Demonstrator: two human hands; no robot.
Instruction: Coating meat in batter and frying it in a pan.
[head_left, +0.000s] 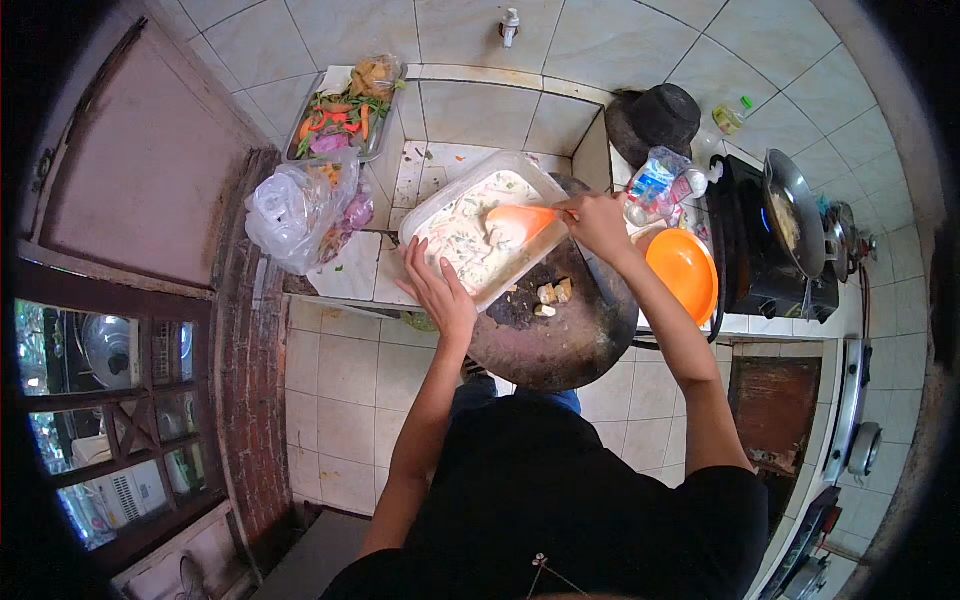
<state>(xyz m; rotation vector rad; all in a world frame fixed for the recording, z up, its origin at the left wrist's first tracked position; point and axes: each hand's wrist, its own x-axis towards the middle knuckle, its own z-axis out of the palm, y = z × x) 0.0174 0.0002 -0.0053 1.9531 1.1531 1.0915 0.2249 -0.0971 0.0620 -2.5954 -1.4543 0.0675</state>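
Note:
A rectangular translucent plastic container (491, 300) holds a creamy white batter with green and orange shreds (465, 232). My left hand (442, 292) rests with spread fingers against its near left edge. In my right hand (596, 225) is the handle of an orange ladle or large spoon (525, 219), its bowl dipping into the batter. Beneath the container's right part lies a round, dark, worn board (555, 345), with several small pale-and-brown food chunks (562, 289) on it.
Left are a metal tray of vegetables (386, 135) and a plastic bag (300, 210). An orange plastic bowl (681, 274), plastic packets (656, 184) and a black pot (664, 120) stand right. Farther right, a wok (810, 225) with food sits on a lit gas stove (742, 225).

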